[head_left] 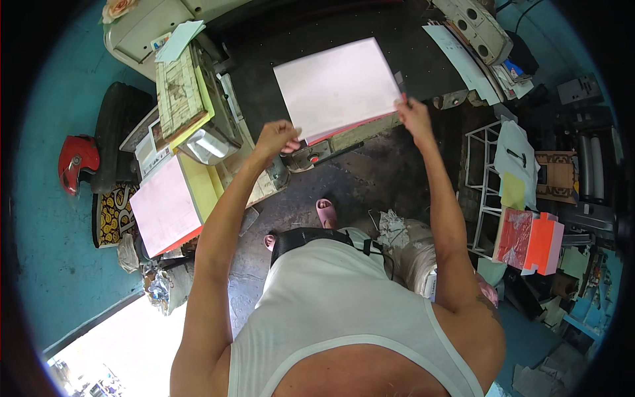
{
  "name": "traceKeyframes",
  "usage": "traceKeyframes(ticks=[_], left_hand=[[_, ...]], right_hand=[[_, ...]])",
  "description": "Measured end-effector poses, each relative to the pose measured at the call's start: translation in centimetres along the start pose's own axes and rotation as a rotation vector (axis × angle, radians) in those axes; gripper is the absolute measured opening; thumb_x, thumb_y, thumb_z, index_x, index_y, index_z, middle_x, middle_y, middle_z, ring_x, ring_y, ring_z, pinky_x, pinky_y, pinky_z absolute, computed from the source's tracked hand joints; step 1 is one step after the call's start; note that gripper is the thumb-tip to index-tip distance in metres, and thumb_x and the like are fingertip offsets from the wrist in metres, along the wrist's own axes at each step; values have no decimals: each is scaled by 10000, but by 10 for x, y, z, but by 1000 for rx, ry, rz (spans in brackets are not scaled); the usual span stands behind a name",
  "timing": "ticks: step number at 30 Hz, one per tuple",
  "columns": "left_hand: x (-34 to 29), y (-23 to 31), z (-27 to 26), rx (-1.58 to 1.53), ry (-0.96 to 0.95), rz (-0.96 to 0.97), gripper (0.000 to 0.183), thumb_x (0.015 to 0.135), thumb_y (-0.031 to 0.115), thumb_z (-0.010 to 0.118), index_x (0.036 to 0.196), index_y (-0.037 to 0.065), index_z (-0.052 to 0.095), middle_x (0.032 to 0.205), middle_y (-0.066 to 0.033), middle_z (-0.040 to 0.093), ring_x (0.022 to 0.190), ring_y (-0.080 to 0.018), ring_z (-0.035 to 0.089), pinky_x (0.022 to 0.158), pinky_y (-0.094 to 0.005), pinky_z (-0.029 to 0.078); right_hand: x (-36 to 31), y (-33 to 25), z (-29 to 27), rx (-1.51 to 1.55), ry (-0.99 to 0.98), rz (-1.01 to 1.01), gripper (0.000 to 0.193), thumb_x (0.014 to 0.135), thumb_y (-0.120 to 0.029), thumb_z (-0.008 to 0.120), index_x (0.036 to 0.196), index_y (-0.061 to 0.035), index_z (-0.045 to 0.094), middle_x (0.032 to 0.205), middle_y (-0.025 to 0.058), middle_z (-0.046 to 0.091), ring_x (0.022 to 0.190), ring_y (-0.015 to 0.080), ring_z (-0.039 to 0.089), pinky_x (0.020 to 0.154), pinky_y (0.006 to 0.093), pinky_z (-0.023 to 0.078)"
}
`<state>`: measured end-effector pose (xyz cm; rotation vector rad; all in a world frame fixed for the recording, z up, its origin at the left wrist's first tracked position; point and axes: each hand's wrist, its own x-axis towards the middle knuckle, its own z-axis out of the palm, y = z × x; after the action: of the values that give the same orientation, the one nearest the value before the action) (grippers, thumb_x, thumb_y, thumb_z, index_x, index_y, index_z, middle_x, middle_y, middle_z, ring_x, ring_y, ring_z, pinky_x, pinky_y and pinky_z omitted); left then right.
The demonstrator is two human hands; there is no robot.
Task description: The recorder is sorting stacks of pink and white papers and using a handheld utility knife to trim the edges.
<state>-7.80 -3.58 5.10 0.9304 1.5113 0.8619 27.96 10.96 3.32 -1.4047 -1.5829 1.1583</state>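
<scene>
Pale pink sheet [337, 87] (slightly askew)

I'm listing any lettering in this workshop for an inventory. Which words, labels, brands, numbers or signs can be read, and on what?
I can quote none.
Pink sheet at the hands: no lettering seen.
Printed white sheet at left: print too small to read.
White sheets at upper right: faint marks, too small.
Red helmet: small marking, unreadable.
Black-and-yellow patterned panel: bold shapes, not clear as words.

Head-worn fisheye view, facing down, close above white tank top [331, 291], left hand [274, 139] and right hand [417, 120] farther off
</scene>
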Motion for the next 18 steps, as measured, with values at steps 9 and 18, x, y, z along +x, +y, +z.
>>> traceKeyframes(ticks=[9, 18], left_hand=[[-10, -5, 2, 871, 362, 486, 251, 829, 207, 749, 1032, 86, 664, 1013, -101, 671, 882, -303, 675, 763, -402, 534], [-192, -29, -69, 1029, 940, 397, 388, 791, 163, 767, 1120, 49, 597, 1049, -155, 609, 973, -360, 598, 803, -436, 496]], right_hand=[[-27, 84, 35, -71, 276, -66, 392, 875, -228, 747, 1130, 37, 611, 1011, 137, 701, 938, 176, 657, 831, 312, 510], [-182, 48, 157, 30, -296, 15, 244, 915, -223, 707, 1006, -3, 652, 924, 96, 704, 857, 143, 644, 781, 298, 500]])
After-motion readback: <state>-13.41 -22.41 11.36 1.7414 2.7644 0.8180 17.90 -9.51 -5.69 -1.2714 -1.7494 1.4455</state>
